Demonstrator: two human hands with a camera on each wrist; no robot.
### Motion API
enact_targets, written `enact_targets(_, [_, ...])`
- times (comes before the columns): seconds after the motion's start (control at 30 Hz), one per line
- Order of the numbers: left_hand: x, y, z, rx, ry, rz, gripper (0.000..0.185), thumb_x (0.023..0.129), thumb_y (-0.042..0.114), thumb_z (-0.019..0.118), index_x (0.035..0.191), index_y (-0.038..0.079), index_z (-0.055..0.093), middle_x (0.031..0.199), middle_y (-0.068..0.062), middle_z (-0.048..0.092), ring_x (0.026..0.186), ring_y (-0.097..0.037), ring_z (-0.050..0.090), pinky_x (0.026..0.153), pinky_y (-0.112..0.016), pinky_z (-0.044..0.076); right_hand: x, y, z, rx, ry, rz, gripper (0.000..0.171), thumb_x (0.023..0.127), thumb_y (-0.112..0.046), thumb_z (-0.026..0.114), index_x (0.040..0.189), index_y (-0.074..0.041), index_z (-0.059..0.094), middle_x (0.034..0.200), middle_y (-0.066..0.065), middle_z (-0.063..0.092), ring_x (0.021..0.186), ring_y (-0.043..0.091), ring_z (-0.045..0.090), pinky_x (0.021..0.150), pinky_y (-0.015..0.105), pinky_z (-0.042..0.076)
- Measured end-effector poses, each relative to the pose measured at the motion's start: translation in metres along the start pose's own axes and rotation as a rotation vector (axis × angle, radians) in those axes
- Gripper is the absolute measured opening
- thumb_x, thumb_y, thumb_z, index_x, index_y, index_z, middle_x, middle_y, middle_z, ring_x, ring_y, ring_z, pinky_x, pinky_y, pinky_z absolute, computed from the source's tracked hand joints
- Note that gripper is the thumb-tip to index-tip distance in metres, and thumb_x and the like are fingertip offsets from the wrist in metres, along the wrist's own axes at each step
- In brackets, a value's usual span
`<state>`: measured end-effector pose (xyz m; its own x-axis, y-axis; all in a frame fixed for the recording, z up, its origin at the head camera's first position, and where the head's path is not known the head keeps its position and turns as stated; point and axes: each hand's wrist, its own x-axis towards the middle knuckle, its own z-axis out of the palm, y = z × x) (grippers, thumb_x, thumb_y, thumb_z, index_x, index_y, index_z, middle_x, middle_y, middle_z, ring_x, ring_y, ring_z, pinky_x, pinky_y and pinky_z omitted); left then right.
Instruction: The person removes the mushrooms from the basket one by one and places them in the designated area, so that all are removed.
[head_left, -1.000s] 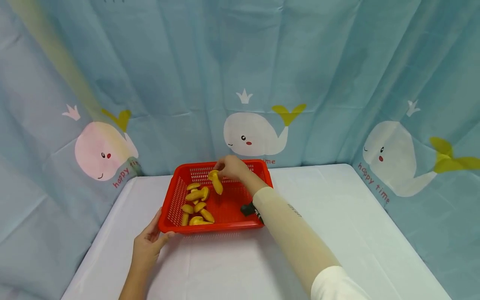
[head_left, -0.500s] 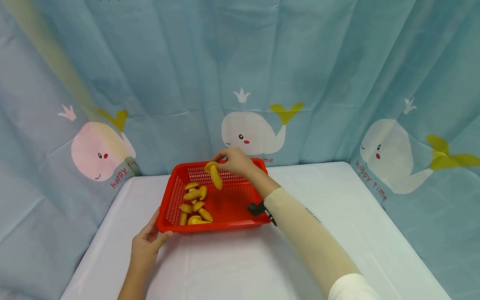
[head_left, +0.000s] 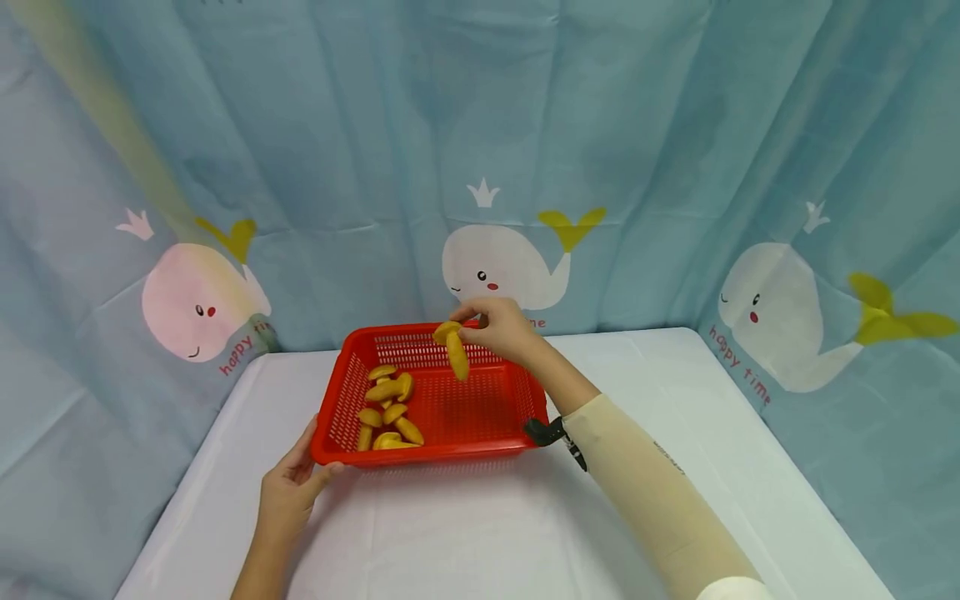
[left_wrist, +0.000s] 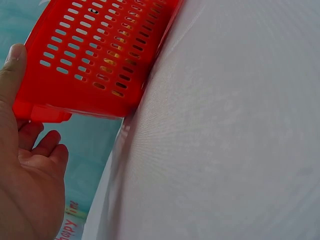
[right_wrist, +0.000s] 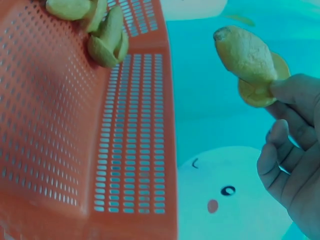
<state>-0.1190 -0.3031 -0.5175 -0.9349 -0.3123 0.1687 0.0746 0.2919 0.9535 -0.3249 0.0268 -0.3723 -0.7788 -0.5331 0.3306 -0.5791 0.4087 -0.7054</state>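
Observation:
My right hand (head_left: 501, 329) pinches a yellow mushroom (head_left: 456, 353) by its cap, above the back part of a red plastic basket (head_left: 431, 454). The stem points down in the head view; in the right wrist view the mushroom (right_wrist: 247, 57) shows thumb and finger at its cap. My left hand (head_left: 288, 492) grips the basket's front left corner, thumb on the near side and fingers round the left side. In the left wrist view that hand (left_wrist: 35, 170) has its thumb against the basket wall (left_wrist: 75, 92). Several more yellow mushrooms (head_left: 386, 389) lie in the basket's left half.
A white cloth (head_left: 442, 533) covers the table under the basket. Behind and at both sides hangs a blue curtain (head_left: 360, 167) printed with whales. A black wrist camera strap (head_left: 573, 450) is on the right forearm, overlapping the basket's right corner in the head view.
My right hand has risen slightly and then moved right with the mushroom. The left hand keeps its grip on the basket corner, and the other mushrooms lie as before.

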Motion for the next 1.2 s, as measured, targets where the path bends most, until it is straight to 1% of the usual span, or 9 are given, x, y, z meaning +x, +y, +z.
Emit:
enact_targets(0.13, [-0.001, -0.001, 0.0, 0.002, -0.004, -0.012, 0.074, 0.091, 0.01, 0.077, 0.156, 0.023, 0.044, 0.16, -0.007, 0.042, 0.135, 0.011, 0.044, 0.099, -0.004, 0.041, -0.011, 0.004, -0.009, 0.007, 0.041, 0.018, 0.016, 0.093, -0.017, 0.076, 0.107, -0.023, 0.078, 0.104, -0.009, 0.074, 0.067, 0.018, 0.058, 0.056, 0.026, 0.049])
enact_targets(0.27, [-0.002, -0.002, 0.0, 0.005, 0.02, -0.037, 0.075, 0.091, 0.014, 0.078, 0.156, 0.027, 0.044, 0.16, -0.002, 0.043, 0.139, 0.006, 0.044, 0.098, -0.004, 0.042, -0.016, 0.005, -0.016, 0.01, 0.053, -0.001, 0.015, 0.093, -0.018, 0.076, 0.108, -0.023, 0.078, 0.106, -0.007, 0.074, 0.067, 0.019, 0.058, 0.055, 0.026, 0.048])
enact_targets(0.43, [-0.003, -0.003, 0.0, -0.003, 0.036, -0.029, 0.075, 0.09, 0.013, 0.078, 0.156, 0.027, 0.045, 0.16, -0.002, 0.044, 0.138, 0.006, 0.045, 0.098, -0.004, 0.042, -0.024, 0.009, -0.024, 0.037, 0.062, 0.015, 0.016, 0.094, -0.018, 0.075, 0.109, -0.022, 0.078, 0.106, -0.006, 0.074, 0.064, 0.02, 0.057, 0.051, 0.026, 0.046])
enact_targets(0.5, [-0.003, -0.003, 0.0, -0.008, 0.033, -0.021, 0.074, 0.09, 0.011, 0.078, 0.155, 0.025, 0.045, 0.16, -0.003, 0.044, 0.137, 0.007, 0.045, 0.098, -0.004, 0.042, -0.029, 0.012, -0.028, 0.045, 0.073, 0.03, 0.016, 0.094, -0.018, 0.075, 0.109, -0.022, 0.078, 0.103, -0.004, 0.074, 0.062, 0.019, 0.056, 0.05, 0.026, 0.045])
enact_targets(0.57, [-0.003, -0.003, 0.001, -0.008, 0.033, -0.018, 0.074, 0.09, 0.011, 0.078, 0.155, 0.025, 0.046, 0.159, -0.003, 0.045, 0.137, 0.008, 0.045, 0.098, -0.004, 0.042, -0.034, 0.016, -0.032, 0.041, 0.086, 0.041, 0.016, 0.094, -0.018, 0.075, 0.11, -0.022, 0.078, 0.096, -0.002, 0.074, 0.06, 0.02, 0.051, 0.049, 0.026, 0.043])
enact_targets(0.67, [-0.003, -0.003, 0.001, -0.013, 0.031, -0.021, 0.074, 0.09, 0.011, 0.078, 0.155, 0.026, 0.046, 0.159, -0.003, 0.044, 0.138, 0.007, 0.045, 0.098, -0.004, 0.042, -0.04, 0.021, -0.038, 0.036, 0.1, 0.047, 0.017, 0.095, -0.019, 0.075, 0.111, -0.022, 0.077, 0.091, 0.0, 0.072, 0.061, 0.02, 0.05, 0.051, 0.026, 0.042])
enact_targets(0.8, [-0.004, -0.003, 0.001, -0.001, 0.033, -0.024, 0.074, 0.09, 0.013, 0.078, 0.155, 0.026, 0.046, 0.159, -0.004, 0.045, 0.138, 0.006, 0.045, 0.098, -0.004, 0.042, -0.05, 0.028, -0.044, 0.026, 0.117, 0.063, 0.018, 0.094, -0.019, 0.075, 0.112, -0.022, 0.077, 0.093, -0.002, 0.071, 0.064, 0.024, 0.052, 0.052, 0.027, 0.042])
enact_targets(1.1, [-0.002, -0.002, 0.001, 0.013, 0.024, -0.019, 0.073, 0.091, 0.015, 0.078, 0.156, 0.027, 0.045, 0.16, -0.003, 0.044, 0.14, 0.004, 0.045, 0.099, -0.004, 0.041, -0.067, 0.039, -0.058, 0.009, 0.154, 0.141, 0.02, 0.095, -0.023, 0.075, 0.115, -0.023, 0.076, 0.082, 0.006, 0.068, 0.063, 0.025, 0.05, 0.049, 0.029, 0.041])
enact_targets(1.2, [0.0, -0.002, 0.0, 0.016, 0.018, -0.013, 0.074, 0.091, 0.015, 0.077, 0.156, 0.028, 0.044, 0.16, -0.002, 0.044, 0.14, 0.004, 0.044, 0.099, -0.004, 0.041, -0.071, 0.041, -0.063, -0.004, 0.176, 0.168, 0.02, 0.095, -0.022, 0.075, 0.115, -0.024, 0.077, 0.08, 0.006, 0.068, 0.062, 0.025, 0.05, 0.049, 0.029, 0.041])
